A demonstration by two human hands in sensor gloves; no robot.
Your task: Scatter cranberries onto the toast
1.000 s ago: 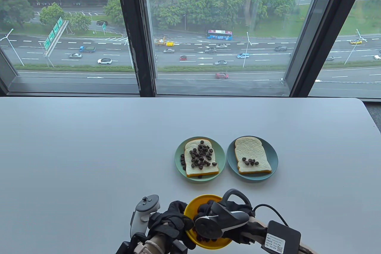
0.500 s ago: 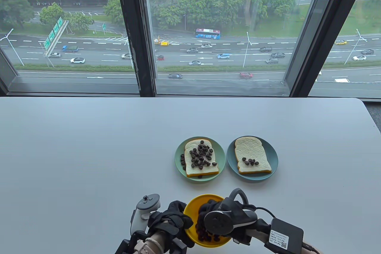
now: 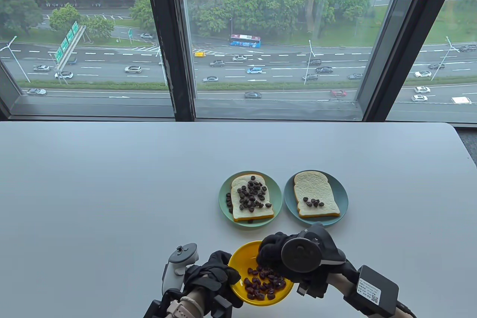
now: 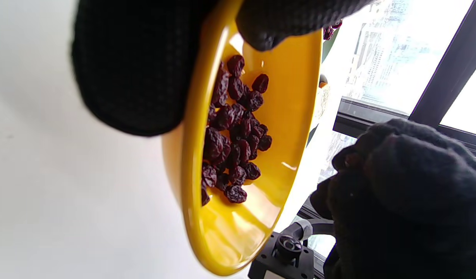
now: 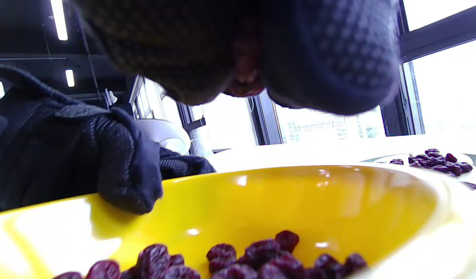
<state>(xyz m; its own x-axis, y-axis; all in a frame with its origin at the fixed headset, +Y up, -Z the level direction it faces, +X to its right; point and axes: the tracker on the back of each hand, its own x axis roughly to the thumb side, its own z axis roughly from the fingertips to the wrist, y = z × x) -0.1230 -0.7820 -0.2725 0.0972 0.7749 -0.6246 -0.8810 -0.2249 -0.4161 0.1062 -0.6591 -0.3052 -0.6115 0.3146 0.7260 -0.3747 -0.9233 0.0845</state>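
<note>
The big white table (image 3: 111,183) holds two plates at about twelve o'clock from my hands, and they have not moved. The green plate (image 3: 224,187) has toast (image 3: 238,214) with lots of cranberries on it. The blue plate (image 3: 341,198), just beside it at three o'clock, has toast (image 3: 313,187) with only a few. My left hand (image 3: 208,277) still grips the yellow bowl (image 3: 242,258) by its rim, thumb inside and fingers under, near the bottom edge. What has changed is my right hand (image 3: 287,252). A moment ago it was down in the bowl; now it has come up and moved toward one o'clock, so the cranberries (image 3: 262,282) in the bowl show. My right fingers (image 5: 327,58) are pressed together, and I see something dark red between them, so I think I have a pinch. I think it goes on the blue plate's toast next.
</note>
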